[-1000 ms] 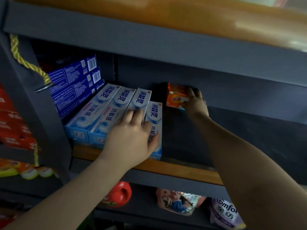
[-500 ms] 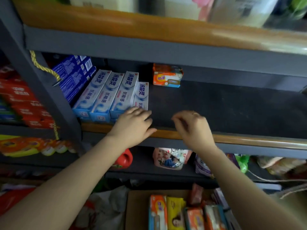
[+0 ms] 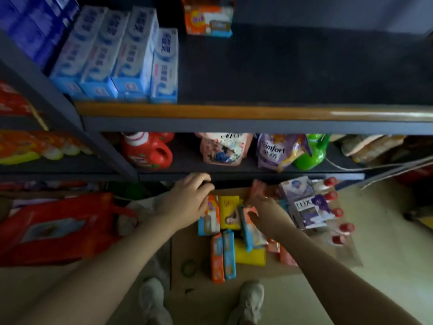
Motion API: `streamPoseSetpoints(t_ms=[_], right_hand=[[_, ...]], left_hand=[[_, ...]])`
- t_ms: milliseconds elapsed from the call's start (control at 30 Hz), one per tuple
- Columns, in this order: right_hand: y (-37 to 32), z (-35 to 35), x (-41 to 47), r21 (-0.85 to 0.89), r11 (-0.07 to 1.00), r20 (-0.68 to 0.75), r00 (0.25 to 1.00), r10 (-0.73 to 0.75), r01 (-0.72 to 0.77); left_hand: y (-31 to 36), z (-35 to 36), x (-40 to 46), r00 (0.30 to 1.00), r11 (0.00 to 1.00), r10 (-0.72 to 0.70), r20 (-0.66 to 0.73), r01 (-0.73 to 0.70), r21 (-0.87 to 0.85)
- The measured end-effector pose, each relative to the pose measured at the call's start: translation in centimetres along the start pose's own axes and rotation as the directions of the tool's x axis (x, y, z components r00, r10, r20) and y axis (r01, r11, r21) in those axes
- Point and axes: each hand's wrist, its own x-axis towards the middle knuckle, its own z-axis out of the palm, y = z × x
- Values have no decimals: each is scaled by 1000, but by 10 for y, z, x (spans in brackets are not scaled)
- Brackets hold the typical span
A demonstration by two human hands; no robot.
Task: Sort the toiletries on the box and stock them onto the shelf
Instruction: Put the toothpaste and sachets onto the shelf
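A cardboard box (image 3: 185, 252) on the floor holds several orange-and-blue soap packs (image 3: 222, 256), yellow packs (image 3: 229, 213), purple LUX boxes (image 3: 307, 208) and red-capped bottles (image 3: 337, 213). My left hand (image 3: 187, 201) hovers at the box's far left edge with loosely bent fingers, beside an orange pack (image 3: 210, 215), holding nothing. My right hand (image 3: 267, 214) is spread over another orange-and-blue pack (image 3: 251, 233), its thumb touching it. On the shelf (image 3: 234, 112) above, one orange soap pack (image 3: 208, 19) stands at the back, next to a row of light-blue toothpaste boxes (image 3: 131, 55).
The lower shelf carries a red detergent bottle (image 3: 145, 151), a pink pouch (image 3: 225, 148), a purple Comfort pouch (image 3: 276, 151) and a green bottle (image 3: 311, 151). A red bag (image 3: 58, 226) lies left of the box. My shoes (image 3: 152, 299) stand at its near side.
Both hands have dropped from the shelf edge down to the box on the floor, and my view has tilted downward. The orange soap pack stays at the back of the shelf.
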Motion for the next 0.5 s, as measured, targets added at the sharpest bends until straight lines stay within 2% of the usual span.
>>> streamPoseSetpoints(t_ms=[67, 100, 133, 167, 200, 267, 300, 367, 500], right_hand=[[15, 29, -8, -24, 993, 61, 992, 115, -113], [20, 41, -10, -47, 988, 72, 986, 150, -147], [22, 50, -9, -84, 984, 79, 983, 165, -158], [24, 57, -5, -125, 981, 84, 983, 161, -150], [25, 60, 0, -181, 976, 95, 985, 143, -124], [29, 63, 14, -329, 944, 149, 985, 86, -33], [32, 62, 20, -396, 918, 187, 980, 71, 9], [40, 64, 26, -468, 880, 251, 967, 49, 77], [54, 72, 20, -522, 837, 186, 980, -77, 165]], left_hand=[[9, 34, -14, 966, 979, -153, 209, 177, -101], [12, 52, -21, 908, 930, -276, 315, 336, -152], [14, 70, -26, 810, 826, -414, 414, 526, -203], [15, 88, -31, 696, 674, -520, 495, 690, -263], [15, 105, -34, 601, 504, -576, 553, 794, -339], [14, 130, -38, 488, 219, -605, 629, 862, -458], [14, 140, -39, 453, 153, -610, 650, 872, -465], [17, 157, -39, 429, 147, -639, 638, 883, -446], [24, 168, -29, 421, 205, -730, 539, 886, -415]])
